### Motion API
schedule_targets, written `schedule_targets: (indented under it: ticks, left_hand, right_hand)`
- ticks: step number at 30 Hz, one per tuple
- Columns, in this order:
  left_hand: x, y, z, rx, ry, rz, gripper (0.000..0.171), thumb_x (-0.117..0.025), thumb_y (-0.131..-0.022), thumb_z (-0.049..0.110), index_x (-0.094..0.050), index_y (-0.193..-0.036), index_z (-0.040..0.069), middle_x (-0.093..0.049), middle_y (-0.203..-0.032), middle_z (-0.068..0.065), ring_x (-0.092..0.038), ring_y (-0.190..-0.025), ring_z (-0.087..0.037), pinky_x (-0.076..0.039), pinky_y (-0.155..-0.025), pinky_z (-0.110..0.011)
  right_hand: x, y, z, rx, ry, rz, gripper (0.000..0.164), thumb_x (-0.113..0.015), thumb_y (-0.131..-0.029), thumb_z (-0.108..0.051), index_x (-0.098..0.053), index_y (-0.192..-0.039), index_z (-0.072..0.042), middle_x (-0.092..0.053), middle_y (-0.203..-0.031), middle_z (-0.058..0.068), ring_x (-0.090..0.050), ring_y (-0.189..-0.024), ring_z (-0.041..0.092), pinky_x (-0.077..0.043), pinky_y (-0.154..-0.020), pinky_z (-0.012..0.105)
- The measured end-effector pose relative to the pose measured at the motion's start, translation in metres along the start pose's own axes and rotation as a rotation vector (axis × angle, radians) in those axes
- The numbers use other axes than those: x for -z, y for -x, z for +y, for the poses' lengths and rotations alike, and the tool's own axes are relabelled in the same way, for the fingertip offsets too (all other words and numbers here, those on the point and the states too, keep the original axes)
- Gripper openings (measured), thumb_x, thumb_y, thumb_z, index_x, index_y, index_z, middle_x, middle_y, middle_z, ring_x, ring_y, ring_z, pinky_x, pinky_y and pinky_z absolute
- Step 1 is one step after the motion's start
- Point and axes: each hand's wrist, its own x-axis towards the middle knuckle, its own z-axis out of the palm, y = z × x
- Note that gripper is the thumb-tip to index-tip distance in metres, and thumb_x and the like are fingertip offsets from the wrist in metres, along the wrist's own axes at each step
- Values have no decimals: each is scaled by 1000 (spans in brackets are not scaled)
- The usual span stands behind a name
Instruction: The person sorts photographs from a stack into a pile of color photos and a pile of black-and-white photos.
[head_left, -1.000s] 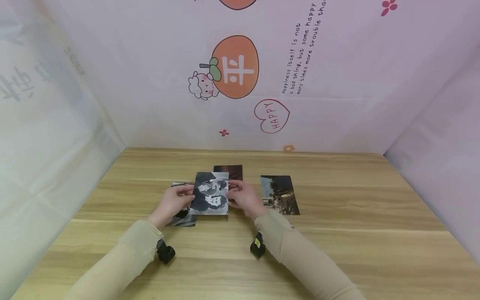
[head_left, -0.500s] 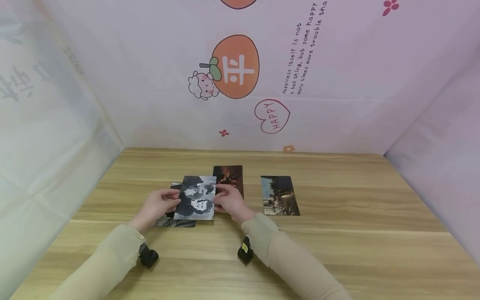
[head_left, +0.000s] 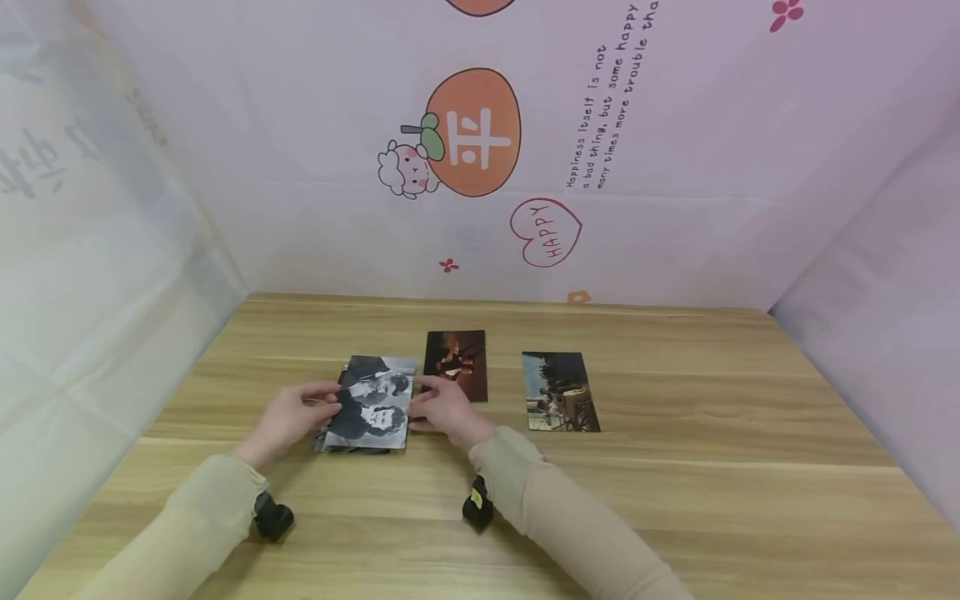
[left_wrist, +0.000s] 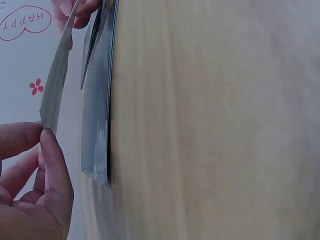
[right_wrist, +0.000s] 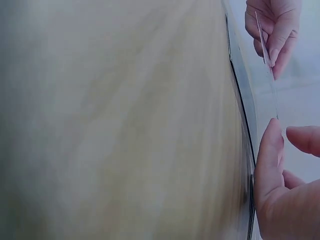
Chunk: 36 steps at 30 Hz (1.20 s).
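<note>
A black-and-white photo (head_left: pixel 372 406) showing two people hangs just above a pile of photos (head_left: pixel 360 451) on the table. My left hand (head_left: pixel 288 417) pinches its left edge between thumb and finger, as the left wrist view shows. At the opposite edge, my right hand (head_left: pixel 450 412) holds the photo with its fingertips; in the right wrist view the thumb and finger there stand slightly apart. The held photo covers most of the pile, whose edge (left_wrist: pixel 100 135) shows in the left wrist view.
Behind my right hand lies a dark reddish photo (head_left: pixel 457 367). Another colour photo (head_left: pixel 561 392) lies farther right, apart from the rest. The wooden table (head_left: pixel 675 433) meets a printed cloth wall (head_left: pixel 337 242) at the back, with cloth on both sides.
Both hands have carried the black-and-white photo left and slightly nearer, so it now covers most of the pile. The dark reddish photo has come into fuller view.
</note>
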Motion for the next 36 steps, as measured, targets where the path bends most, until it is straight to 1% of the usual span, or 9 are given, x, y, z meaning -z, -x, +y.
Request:
schedule_targets:
  ticks: [6, 11, 14, 19, 21, 23, 29, 33, 36]
  left_hand:
    - [5, 0, -3, 9, 1, 0, 42, -61, -88, 0, -50, -126, -15, -61, -109, -25, -57, -79, 1, -54, -68, -17]
    - [7, -1, -7, -9, -2, -4, 41, -60, -86, -4, -50, -124, -17, -62, -107, -27, -58, -78, 1, -54, -68, -16]
    - [9, -1, -9, -25, -38, 0, 41, -62, -85, -3, -52, -123, -16, -63, -105, -27, -58, -79, -1, -54, -68, -15]
    - [12, 0, -10, -54, -161, 20, 40, -65, -84, 2, -57, -120, -12, -67, -103, -24, -63, -86, -12, -48, -68, -15]
    - [12, 1, -10, -52, -185, 21, 40, -66, -83, 3, -58, -120, -11, -68, -103, -23, -64, -90, -18, -47, -71, -16]
    - [12, 2, -9, -49, -196, 17, 40, -66, -83, 3, -58, -120, -10, -68, -103, -23, -64, -92, -22, -47, -72, -18]
    - [11, 1, -10, -44, -208, 13, 39, -66, -82, 1, -58, -118, -12, -68, -101, -23, -65, -94, -27, -49, -77, -22]
    - [11, 0, -11, -42, -228, 4, 39, -65, -82, 0, -58, -118, -12, -68, -102, -23, -64, -97, -31, -50, -85, -33]
    - [11, 0, -11, -40, -219, -11, 39, -64, -83, -1, -56, -119, -14, -67, -104, -25, -64, -98, -34, -51, -87, -38]
  right_hand:
    - [-4, 2, -1, -10, -29, -24, 57, -58, -86, 9, -41, -140, 1, -62, -107, 20, -64, -88, 21, -58, -76, 32]
    - [-5, 4, -2, -16, -43, -41, 57, -58, -86, 9, -42, -140, 1, -62, -112, 23, -65, -95, 26, -57, -79, 33]
    - [-5, 5, -1, -12, -38, -50, 57, -59, -86, 8, -41, -140, 2, -62, -113, 24, -65, -97, 28, -57, -81, 34]
    - [-5, 5, 1, -15, -50, -66, 57, -58, -86, 8, -40, -140, 4, -61, -116, 25, -64, -100, 30, -56, -83, 36]
    - [-6, 5, 1, -15, -51, -69, 57, -57, -85, 9, -40, -139, 5, -61, -117, 26, -64, -101, 31, -56, -83, 37]
    - [-6, 5, 1, -18, -50, -68, 57, -57, -85, 10, -40, -139, 4, -61, -118, 26, -64, -102, 31, -56, -83, 37]
    - [-6, 5, 1, -25, -45, -60, 57, -57, -84, 11, -40, -139, 5, -62, -117, 27, -64, -102, 32, -57, -82, 38]
    - [-6, 5, 3, -23, -49, -64, 59, -58, -82, 11, -39, -138, 7, -61, -118, 28, -64, -104, 32, -57, -82, 38]
    - [-6, 4, 3, -20, -52, -66, 59, -58, -82, 11, -40, -138, 7, -60, -120, 28, -63, -104, 32, -57, -82, 39]
